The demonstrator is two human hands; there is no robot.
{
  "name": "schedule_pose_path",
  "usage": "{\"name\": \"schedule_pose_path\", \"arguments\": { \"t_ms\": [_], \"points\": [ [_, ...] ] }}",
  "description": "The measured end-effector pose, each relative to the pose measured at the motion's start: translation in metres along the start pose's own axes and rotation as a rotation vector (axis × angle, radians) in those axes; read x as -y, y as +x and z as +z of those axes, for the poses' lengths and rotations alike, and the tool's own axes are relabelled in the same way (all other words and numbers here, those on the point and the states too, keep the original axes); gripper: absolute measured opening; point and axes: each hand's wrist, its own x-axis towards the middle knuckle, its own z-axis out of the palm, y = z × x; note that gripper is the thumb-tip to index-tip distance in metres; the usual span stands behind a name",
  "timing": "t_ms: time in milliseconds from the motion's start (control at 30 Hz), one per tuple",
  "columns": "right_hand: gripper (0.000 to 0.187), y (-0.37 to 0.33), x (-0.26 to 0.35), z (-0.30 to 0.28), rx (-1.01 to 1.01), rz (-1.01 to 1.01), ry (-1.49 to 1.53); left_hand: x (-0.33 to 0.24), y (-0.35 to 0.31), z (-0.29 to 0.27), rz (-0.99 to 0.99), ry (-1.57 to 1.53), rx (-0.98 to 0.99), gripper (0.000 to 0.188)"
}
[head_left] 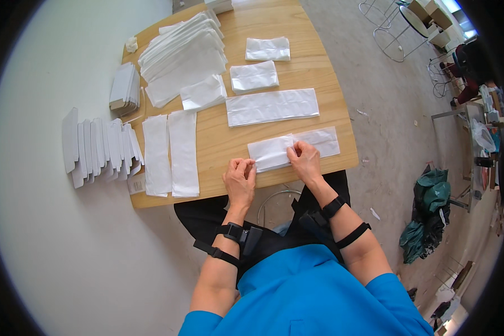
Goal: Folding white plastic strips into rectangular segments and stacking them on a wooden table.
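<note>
At the front right of the table lies a long white folded sheet [274, 157] of thin, paper-like material. My left hand [239, 182] is closed in a pinch at its left end. My right hand [306, 162] pinches the edge of a flap near the sheet's middle. To the right of that hand, a second layer [322, 140] stretches out flat. Just beyond lies another long white strip [271, 106], and past it two short folded white stacks, a nearer one [255, 77] and a farther one [267, 49].
A large fanned pile of white sheets [182, 53] covers the table's far left. Two white strips [183, 154] lie lengthwise at the front left. Along the left edge stand flat white cartons [98, 148] and a carton stack [125, 87]. Dark green bags [428, 207] rest on the floor at right.
</note>
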Motion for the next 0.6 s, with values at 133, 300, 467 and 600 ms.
{"name": "schedule_pose_path", "arguments": {
  "t_ms": [133, 300, 467, 600],
  "points": [
    [0.015, -0.001, 0.000, -0.009, -0.026, 0.011, -0.008, -0.001, -0.001, 0.000, -0.023, 0.005, 0.022, 0.013],
    [0.008, 0.005, -0.003, -0.041, -0.215, -0.009, -0.037, -0.006, 0.001, -0.003, -0.076, -0.009, 0.057, 0.011],
    [0.008, -0.002, 0.011, -0.058, -0.220, -0.033, -0.028, -0.009, 0.006, -0.009, -0.030, -0.097, 0.032, 0.012],
    [0.012, 0.000, 0.028, -0.039, -0.036, 0.064, 0.262, -0.019, 0.018, -0.015, -0.071, -0.157, -0.037, 0.013]
  ]
}}
